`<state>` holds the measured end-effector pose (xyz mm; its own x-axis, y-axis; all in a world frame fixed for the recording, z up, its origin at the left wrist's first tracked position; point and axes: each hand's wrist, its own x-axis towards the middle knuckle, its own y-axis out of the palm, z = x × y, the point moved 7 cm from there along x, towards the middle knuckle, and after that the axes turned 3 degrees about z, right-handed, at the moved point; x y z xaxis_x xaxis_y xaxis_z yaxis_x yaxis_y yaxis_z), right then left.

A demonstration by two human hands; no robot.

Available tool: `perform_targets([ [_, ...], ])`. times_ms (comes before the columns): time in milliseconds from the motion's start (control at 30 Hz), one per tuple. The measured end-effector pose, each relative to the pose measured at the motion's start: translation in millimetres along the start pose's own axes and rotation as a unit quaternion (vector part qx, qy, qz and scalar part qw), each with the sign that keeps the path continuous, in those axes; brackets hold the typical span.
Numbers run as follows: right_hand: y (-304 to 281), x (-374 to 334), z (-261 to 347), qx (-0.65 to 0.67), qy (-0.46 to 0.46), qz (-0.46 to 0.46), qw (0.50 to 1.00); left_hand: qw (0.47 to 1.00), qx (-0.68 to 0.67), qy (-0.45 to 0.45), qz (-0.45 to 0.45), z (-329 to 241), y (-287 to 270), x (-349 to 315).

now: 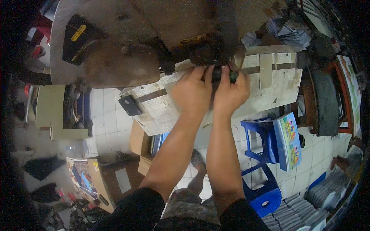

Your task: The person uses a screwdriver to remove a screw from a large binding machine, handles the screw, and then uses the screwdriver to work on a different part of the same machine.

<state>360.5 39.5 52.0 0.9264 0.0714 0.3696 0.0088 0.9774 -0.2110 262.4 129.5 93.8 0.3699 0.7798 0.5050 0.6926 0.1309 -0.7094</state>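
White floor tiles (109, 135) lie below a worn tabletop (275, 86); near its far edge, the left hand (192, 89) and right hand (232, 91) touch a dark piece (218, 74); whether either grip closes on it, I cannot tell

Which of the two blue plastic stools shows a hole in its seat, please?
The lower stool in the picture; the upper stool shows none and has illustrated books against it.

From the left camera on my head, I look down past my forearms (175, 142) to the table (252, 104), my left hand (189, 90) and right hand (231, 94) near and just above the middle, the floor (109, 119) farther below, straight edges bowing toward the dark round rim.
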Motion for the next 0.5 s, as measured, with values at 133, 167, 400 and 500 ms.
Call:
perform_targets([
  [133, -3.1, 0.1, 5.8, -0.004, 0.012, 0.003, 1.000, 0.999, -0.026, 0.031, -0.019, -0.9, -0.5, 0.0],
  [167, -3.3, 0.3, 4.9, -0.003, 0.014, 0.001, 1.000, 0.998, -0.030, 0.043, -0.025, -1.9, -1.0, -0.2],
  [400, -4.7, 2.7, 0.3, -0.009, 0.000, -0.002, 1.000, 0.999, -0.011, 0.030, -0.004, -5.8, 0.9, 0.4],
  [500, -4.9, 1.2, 2.1, -0.010, 0.008, 0.004, 1.000, 1.000, -0.014, -0.016, -0.006, 2.6, 3.9, -1.4],
])
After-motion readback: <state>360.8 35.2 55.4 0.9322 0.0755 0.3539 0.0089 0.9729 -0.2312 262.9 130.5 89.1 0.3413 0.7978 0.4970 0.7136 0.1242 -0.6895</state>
